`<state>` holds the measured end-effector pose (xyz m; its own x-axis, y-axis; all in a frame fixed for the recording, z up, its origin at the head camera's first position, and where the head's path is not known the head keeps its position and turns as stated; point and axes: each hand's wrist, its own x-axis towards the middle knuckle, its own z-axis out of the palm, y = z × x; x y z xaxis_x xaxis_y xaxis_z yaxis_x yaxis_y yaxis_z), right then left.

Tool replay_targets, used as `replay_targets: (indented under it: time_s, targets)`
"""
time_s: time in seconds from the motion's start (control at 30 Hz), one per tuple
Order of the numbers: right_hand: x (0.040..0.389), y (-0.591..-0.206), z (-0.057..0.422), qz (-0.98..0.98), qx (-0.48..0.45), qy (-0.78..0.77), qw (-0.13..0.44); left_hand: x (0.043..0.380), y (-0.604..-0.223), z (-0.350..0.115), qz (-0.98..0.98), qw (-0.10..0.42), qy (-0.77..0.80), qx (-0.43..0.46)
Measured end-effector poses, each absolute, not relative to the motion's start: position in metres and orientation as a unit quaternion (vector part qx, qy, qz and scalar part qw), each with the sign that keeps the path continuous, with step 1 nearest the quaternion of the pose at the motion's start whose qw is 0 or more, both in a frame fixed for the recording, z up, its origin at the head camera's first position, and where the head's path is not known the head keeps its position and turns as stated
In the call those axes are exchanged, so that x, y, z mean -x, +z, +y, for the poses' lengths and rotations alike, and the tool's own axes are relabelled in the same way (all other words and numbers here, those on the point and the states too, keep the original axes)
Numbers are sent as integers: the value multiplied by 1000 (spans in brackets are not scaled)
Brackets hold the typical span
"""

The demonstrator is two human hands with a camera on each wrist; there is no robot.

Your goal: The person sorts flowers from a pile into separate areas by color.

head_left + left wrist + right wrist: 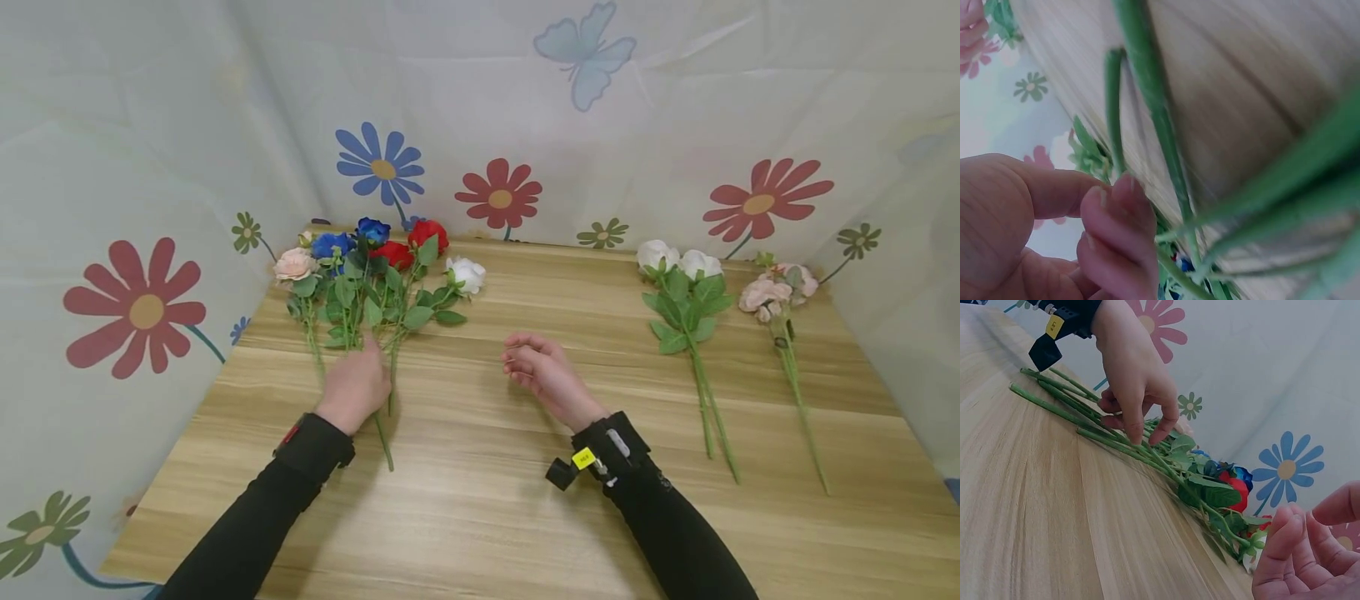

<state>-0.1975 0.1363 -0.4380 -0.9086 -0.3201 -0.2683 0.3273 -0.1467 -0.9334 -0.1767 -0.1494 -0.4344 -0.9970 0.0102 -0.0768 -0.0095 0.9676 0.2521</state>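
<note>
My left hand (356,386) is over the stems of the left flower group; its thumb and fingertips pinch a thin green stem (1114,112) in the left wrist view. Which bloom that stem belongs to is hidden. The group has a pale pink rose (295,264), blue roses (332,245), red roses (428,235) and a white rose (467,276), blooms toward the back. My right hand (551,379) hovers over the middle of the table, fingers loosely curled, holding nothing. In the right wrist view, more green stems (1047,403) lie under the left hand.
White roses (701,265) with leafy stems lie at the right of the wooden table (480,508). Beside them are pale pink flowers (765,296) on long stems. A flower-printed curtain (660,125) stands behind the table and along its sides.
</note>
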Motion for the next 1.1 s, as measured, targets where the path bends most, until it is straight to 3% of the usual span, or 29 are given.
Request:
replay_targets:
  time_s: [0.3,0.63,0.87,1.1]
  targets:
    - [197,-437,137,618,-7,-755,217,180,-434,-164,993,47,111,10]
    - [198,-437,136,624,-4,-749,224,184,-428,-168,992,21,119,-22]
    - [198,-438,138,624,-1,-749,223,186,-418,-167,979,75,186,-48]
    - [199,-440,138,626,3,-745,228,188,-417,-161,917,200,335,-81]
